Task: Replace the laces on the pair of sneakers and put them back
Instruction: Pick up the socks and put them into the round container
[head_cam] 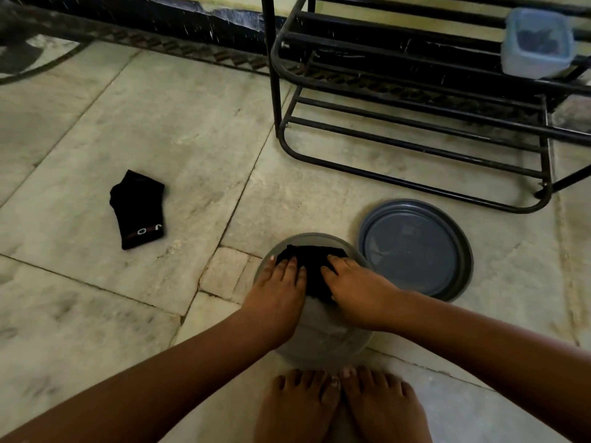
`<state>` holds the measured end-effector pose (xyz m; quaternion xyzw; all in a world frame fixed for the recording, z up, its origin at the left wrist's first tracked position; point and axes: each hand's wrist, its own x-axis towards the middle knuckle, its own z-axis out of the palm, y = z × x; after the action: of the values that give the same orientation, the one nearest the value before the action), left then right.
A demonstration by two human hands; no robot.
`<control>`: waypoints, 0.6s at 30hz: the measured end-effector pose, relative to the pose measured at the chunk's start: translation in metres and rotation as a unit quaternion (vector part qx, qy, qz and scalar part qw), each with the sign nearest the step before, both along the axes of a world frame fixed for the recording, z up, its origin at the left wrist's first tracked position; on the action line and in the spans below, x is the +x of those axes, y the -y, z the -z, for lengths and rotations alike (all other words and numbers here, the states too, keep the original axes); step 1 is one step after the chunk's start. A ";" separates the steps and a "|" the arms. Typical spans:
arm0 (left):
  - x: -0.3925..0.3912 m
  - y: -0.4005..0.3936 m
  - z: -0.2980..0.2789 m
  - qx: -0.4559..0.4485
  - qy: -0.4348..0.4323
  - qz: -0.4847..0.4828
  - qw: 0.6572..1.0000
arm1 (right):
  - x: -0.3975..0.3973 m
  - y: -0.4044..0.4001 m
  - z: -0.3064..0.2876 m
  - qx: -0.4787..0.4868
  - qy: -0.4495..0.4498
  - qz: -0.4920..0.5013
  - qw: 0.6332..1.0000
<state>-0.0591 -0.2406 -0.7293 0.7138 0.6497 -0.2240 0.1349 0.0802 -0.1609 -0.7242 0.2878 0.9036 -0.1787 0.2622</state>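
Bare feet [342, 407] stand at the bottom of the frame, just below a clear round tub [323, 340] on the floor, where the left hand [275, 298] and right hand [358, 295] press with fingers mostly flat on a dark cloth [315, 266], its lid [415, 251] lying beside it. No sneakers or laces are visible; a black sock [139, 210] lies left of center and the black metal rack [415, 100] at upper right holds only a small lidded container [537, 43]. Judging by this, the relacing looks not yet begun.

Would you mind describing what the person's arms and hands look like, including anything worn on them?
Both forearms are bare to the frame edge, with no sleeves showing. The left hand and right hand wear no gloves, and no rings, watch or bracelets are visible.
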 end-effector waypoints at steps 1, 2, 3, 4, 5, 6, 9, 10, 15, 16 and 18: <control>0.002 0.000 0.002 -0.007 -0.002 0.000 1.000 | 0.000 0.001 0.002 -0.004 0.004 0.004 1.000; 0.004 0.001 0.002 -0.013 0.002 0.001 1.000 | 0.001 0.001 0.002 -0.005 0.006 0.006 1.000; 0.005 0.001 0.000 -0.018 0.011 0.000 1.000 | 0.001 0.001 0.002 -0.005 0.008 0.008 1.000; 0.003 0.001 -0.003 -0.017 0.041 -0.009 0.999 | 0.001 0.001 0.001 -0.005 0.010 0.010 1.000; 0.000 -0.001 -0.007 -0.004 0.102 -0.036 0.994 | 0.000 0.001 -0.001 -0.006 0.007 0.015 1.000; -0.005 -0.002 -0.012 0.031 0.193 -0.088 0.977 | 0.000 0.001 -0.003 -0.006 -0.003 0.025 1.000; -0.034 -0.006 -0.032 0.189 0.347 -0.237 0.888 | -0.005 -0.003 -0.011 -0.003 -0.071 0.065 0.995; -0.049 -0.005 -0.033 0.245 0.343 -0.263 0.868 | -0.007 -0.005 -0.013 -0.005 -0.089 0.073 0.993; -0.148 0.009 0.005 0.191 0.126 -0.372 0.899 | -0.016 -0.005 -0.013 -0.041 -0.104 0.078 0.991; -0.165 0.013 0.013 0.163 0.097 -0.395 0.899 | -0.016 -0.004 -0.012 -0.045 -0.104 0.078 0.991; -0.190 0.019 0.025 0.140 0.072 -0.414 0.896 | -0.014 -0.002 -0.011 -0.055 -0.102 0.082 0.990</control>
<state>-0.2494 -0.2594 -0.7539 0.4056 0.8999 -0.0026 0.1603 0.0664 -0.1586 -0.7129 0.3269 0.8876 -0.2771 0.1688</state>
